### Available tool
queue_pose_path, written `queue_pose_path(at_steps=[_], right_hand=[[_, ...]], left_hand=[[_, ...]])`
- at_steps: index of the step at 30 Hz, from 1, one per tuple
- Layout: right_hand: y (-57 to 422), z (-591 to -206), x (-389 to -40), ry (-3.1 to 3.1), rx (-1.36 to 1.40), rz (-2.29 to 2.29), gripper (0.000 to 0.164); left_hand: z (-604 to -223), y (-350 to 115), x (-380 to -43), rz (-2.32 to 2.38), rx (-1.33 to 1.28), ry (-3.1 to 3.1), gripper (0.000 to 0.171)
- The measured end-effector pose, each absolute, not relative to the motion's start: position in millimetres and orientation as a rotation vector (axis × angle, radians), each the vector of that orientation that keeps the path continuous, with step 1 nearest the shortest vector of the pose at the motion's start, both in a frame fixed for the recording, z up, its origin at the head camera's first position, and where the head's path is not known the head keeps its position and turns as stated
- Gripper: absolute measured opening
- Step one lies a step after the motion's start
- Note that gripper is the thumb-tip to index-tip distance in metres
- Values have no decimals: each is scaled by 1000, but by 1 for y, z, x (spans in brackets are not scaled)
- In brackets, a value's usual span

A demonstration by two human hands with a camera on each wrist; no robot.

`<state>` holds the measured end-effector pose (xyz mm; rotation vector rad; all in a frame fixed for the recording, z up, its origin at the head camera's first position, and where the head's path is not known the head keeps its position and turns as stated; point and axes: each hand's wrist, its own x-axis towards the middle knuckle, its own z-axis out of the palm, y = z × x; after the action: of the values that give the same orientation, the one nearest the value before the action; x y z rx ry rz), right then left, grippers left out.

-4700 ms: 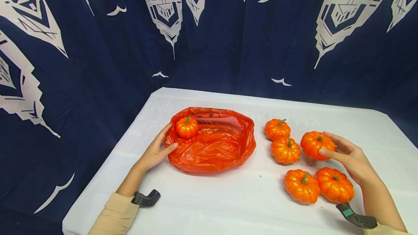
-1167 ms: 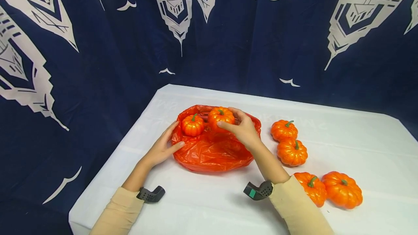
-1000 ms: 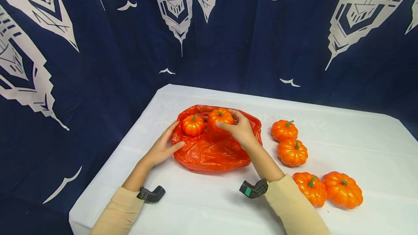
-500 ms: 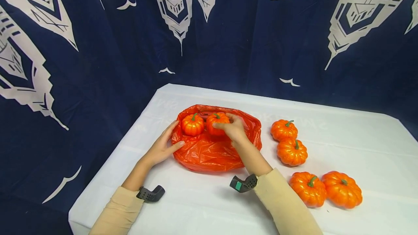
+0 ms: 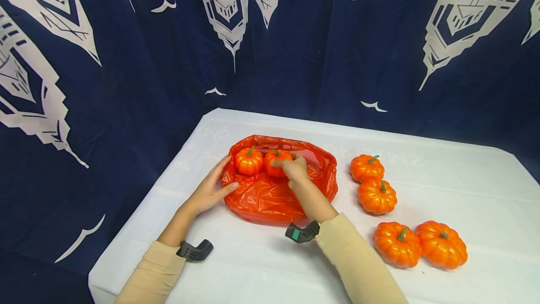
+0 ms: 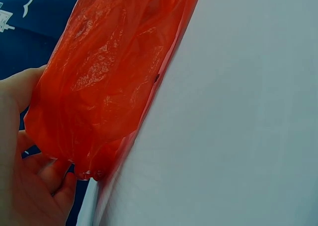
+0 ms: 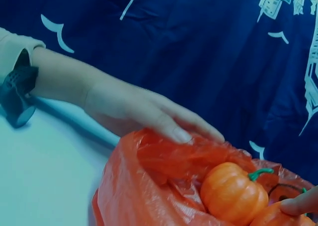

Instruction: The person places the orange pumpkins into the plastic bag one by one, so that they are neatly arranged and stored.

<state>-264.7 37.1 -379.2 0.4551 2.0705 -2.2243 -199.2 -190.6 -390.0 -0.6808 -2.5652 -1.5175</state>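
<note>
Within the right grip lies 1 pumpkin.

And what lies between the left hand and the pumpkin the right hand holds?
In the head view, another pumpkin inside the red bag lies there, plus the bag's left side, which the left hand touches.

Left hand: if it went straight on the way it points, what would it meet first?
The bag, whose side the left hand touches. Past that, probably the left pumpkin inside, though depth is hard to judge.
</note>
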Motion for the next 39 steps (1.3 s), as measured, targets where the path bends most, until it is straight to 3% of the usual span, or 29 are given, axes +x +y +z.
queue_pose_path(at_steps=[26, 39], right_hand=[[36, -392, -266, 2139, 344, -2159, 71], [38, -394, -263, 2141, 334, -2150, 77]], left_hand=[[-387, -190, -198, -1473, -654, -2578, 72], [-424, -203, -221, -1457, -629, -2553, 73]])
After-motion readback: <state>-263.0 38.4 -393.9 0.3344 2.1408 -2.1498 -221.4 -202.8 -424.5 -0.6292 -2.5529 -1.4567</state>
